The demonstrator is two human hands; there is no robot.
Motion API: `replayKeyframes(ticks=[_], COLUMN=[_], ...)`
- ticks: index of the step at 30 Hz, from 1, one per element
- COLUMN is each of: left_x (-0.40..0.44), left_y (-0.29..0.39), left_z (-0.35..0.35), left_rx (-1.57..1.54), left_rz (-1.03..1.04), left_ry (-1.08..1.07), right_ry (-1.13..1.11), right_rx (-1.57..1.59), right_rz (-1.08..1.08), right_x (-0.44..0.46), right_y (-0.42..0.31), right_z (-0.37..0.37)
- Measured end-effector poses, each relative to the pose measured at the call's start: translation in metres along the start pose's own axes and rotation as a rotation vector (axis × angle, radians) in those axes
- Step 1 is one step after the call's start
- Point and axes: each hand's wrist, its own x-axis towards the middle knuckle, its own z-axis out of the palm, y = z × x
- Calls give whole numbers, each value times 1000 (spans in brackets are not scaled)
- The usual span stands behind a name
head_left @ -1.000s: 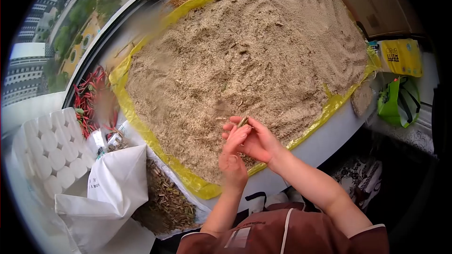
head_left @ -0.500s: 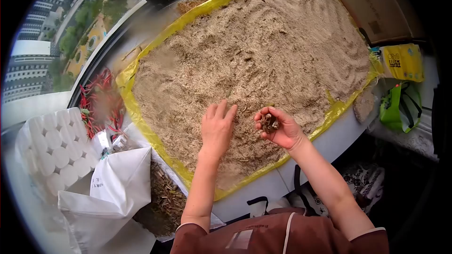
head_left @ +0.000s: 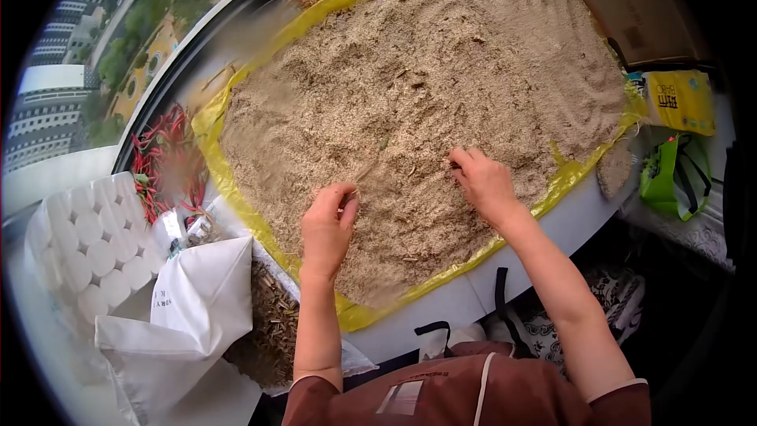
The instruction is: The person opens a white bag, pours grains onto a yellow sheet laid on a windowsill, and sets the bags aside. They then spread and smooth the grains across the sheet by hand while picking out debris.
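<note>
A wide layer of small pale-brown seeds (head_left: pixel 378 71), mixed with bits of dry stalk and husk, lies on a yellow plastic sheet (head_left: pixel 272 241). My left hand (head_left: pixel 326 229) is over its near-left part, fingers curled in with the thumb close to them. A faint blurred sliver shows just beyond those fingertips. My right hand (head_left: pixel 485 189) is palm down to the right, its bent fingertips together at the seeds. What either hand holds, if anything, is hidden.
Dry brown pod pieces (head_left: pixel 272 331) are heaped at lower left, beside a white bag (head_left: pixel 197 292). Red chillies (head_left: pixel 169 158) and a wrapped pack of white rolls (head_left: pixel 98 241) are by the window. A cardboard box (head_left: pixel 631 8) and a green bag (head_left: pixel 674 177) stand on the right.
My left hand has moved left and nearer to me, its fingers curling. My right hand has turned from palm up to palm down and moved forward; the clump of brown husks in it no longer shows.
</note>
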Motion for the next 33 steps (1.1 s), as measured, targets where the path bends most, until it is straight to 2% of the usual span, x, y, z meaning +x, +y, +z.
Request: replayKeyframes(ticks=[3, 4, 6, 7, 10, 11, 13, 16, 17, 19, 22, 26, 29, 31, 33], left_x=[5, 8, 13, 15, 18, 19, 16, 14, 13, 14, 19, 22, 27, 29, 32], left_y=[11, 13, 15, 14, 5, 6, 5, 9, 0, -7, -16, -13, -11, -12, -9], left_z=[18, 26, 41, 47, 54, 52, 44, 21, 15, 15, 23, 34, 38, 41, 36], left_rx=[136, 187, 393, 496, 564, 497, 364, -3, 43, 114, 195, 259, 340, 383, 367], left_rz=[209, 291, 256, 230, 275, 301, 336, 183, 77, 46, 57, 73, -1, -45, 15], left_ry=[-140, -172, -302, -363, -394, -351, -269, -81, -37, 27, 92, 88, 24, -1, -15], right_ry=[83, 50, -3, -121, -207, -189, -216, -133, -117, -49, -162, -268, -256, -224, -234], right_rx=[402, 374, 310, 516, 499, 495, 497, 417, 356, 221, -57, -175, -138, -3, 160], right_rz=[-38, -29, -18, 31, -71, -155, -121, -194, -192, -257, -261, -189, -186, -210, -180], right_x=[-2, -5, -8, -10, -23, -28, -36, -40, -41, -39, -36, -28, -25, -27, -26], right_y=[-12, -8, 5, -4, -21, -21, -27, -38, -42, -52, -70, -74, -70, -68, -66], right_z=[-24, -21, -12, -18, -8, 2, 13, 29, 36, 44, 48, 54, 58, 49, 32])
